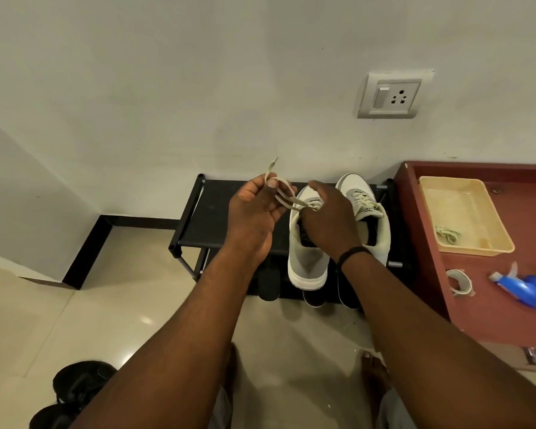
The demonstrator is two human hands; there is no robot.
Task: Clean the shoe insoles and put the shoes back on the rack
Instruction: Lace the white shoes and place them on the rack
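The left hand (pixel 254 209) pinches the beige lace (pixel 287 196) between thumb and curled fingers, pulling it taut from the nearer white shoe (pixel 307 261). The right hand (pixel 330 218) rests curled over that shoe's tongue (its fingertips are hidden, so its grip cannot be told). Both shoes, the second (pixel 362 199) beside it, sit on the black rack (pixel 211 212); no writing is legible.

Two white sneakers (pixel 307 243) (pixel 364 205), one rack (pixel 205 218), one tray (pixel 464 215), one tape roll (pixel 460 281), one spray bottle (pixel 523 287).

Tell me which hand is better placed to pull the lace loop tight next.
The left hand: it already pinches the cream flat shoelace, drawn up and leftward. The right hand sits on the white-and-grey sneaker at its eyelets, seemingly steadying it on the black shoe rack.
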